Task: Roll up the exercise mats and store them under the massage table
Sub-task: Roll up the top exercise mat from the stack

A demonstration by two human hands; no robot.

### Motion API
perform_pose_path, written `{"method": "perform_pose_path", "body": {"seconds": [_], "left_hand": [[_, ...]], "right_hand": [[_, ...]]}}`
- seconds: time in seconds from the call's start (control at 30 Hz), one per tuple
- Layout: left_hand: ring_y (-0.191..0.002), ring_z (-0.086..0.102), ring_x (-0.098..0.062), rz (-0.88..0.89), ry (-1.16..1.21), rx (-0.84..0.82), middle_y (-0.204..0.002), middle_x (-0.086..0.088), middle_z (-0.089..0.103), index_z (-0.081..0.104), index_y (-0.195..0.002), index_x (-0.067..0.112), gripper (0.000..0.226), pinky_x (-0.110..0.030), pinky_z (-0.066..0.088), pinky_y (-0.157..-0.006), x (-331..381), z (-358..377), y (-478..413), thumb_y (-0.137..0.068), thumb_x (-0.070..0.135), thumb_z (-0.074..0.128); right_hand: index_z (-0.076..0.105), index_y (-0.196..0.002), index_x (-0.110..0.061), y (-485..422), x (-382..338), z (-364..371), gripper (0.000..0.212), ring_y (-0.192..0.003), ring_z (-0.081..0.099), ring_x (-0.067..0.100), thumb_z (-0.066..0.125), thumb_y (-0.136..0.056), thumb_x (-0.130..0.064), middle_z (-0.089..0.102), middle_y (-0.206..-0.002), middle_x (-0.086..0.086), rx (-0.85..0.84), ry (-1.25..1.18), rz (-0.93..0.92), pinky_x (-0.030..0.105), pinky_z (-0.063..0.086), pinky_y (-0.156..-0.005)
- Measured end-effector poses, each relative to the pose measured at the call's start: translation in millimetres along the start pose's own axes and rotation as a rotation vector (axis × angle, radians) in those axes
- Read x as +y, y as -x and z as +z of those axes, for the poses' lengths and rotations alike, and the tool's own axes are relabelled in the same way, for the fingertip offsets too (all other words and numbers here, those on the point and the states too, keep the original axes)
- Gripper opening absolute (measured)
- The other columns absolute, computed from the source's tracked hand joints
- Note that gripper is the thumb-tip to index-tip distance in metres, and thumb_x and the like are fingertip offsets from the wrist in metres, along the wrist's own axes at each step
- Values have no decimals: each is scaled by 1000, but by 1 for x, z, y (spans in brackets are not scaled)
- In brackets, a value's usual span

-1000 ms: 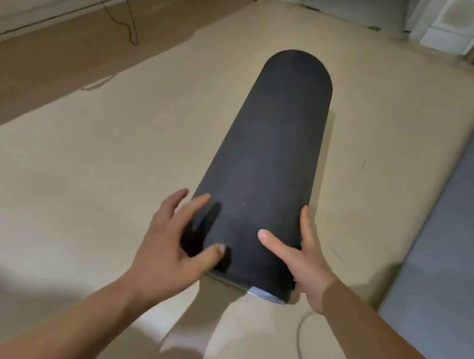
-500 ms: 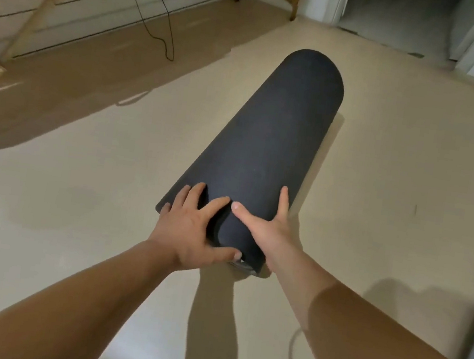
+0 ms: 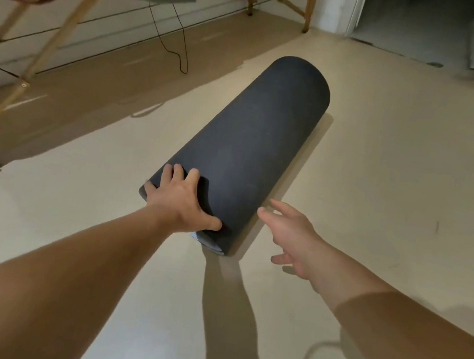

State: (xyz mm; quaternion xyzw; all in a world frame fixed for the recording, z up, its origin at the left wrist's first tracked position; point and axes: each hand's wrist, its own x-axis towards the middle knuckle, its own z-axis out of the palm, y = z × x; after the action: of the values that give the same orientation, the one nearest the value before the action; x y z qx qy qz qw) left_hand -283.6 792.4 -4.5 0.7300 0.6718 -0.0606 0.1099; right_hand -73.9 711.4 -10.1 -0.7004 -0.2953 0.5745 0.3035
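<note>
A rolled-up dark exercise mat [image 3: 249, 144] lies on the beige floor, its long axis running from near me toward the far right. My left hand [image 3: 180, 202] lies spread on the mat's near end, thumb wrapped over the end edge. Off the mat, my right hand [image 3: 294, 241] hovers just right of that near end with fingers apart and nothing in it. The massage table [image 3: 37, 41] stands at the upper left, its wooden legs and dark red padding showing, with shadowed floor beneath it.
Thin black cables [image 3: 172, 41] hang and stretch between the table's legs. A doorway [image 3: 416, 22] opens at the far top right. Open beige floor [image 3: 409, 187] lies to the right of the mat and between the mat and the table.
My right hand has come off the mat's near end and opened beside it. The view has turned left, so more of the massage table shows and the grey flat mat has left the frame.
</note>
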Motion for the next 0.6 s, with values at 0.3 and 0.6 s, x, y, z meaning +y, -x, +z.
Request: {"method": "perform_pose_path", "body": {"seconds": [0.3,0.6], "left_hand": [[-146,28,-35,97,-62,173,-160,-5,31,31,-153,31,92,-51,35,-122,26,21,33,-79,61,77],[-159,-3,-46,-41,-128,95,-174,-13,-2,-2,-163,17,133,-68,17,-124,45,34,37,-74,62,86]], "right_hand": [[59,-140,-37,38,-1,-16,40,-114,67,29,61,-101,-48,67,-123,-1,73,131,-51,28,38,-56],[64,-128,-28,79,13,-48,29,-81,63,12,62,-103,-41,71,-120,0,82,157,-60,26,41,-55]]}}
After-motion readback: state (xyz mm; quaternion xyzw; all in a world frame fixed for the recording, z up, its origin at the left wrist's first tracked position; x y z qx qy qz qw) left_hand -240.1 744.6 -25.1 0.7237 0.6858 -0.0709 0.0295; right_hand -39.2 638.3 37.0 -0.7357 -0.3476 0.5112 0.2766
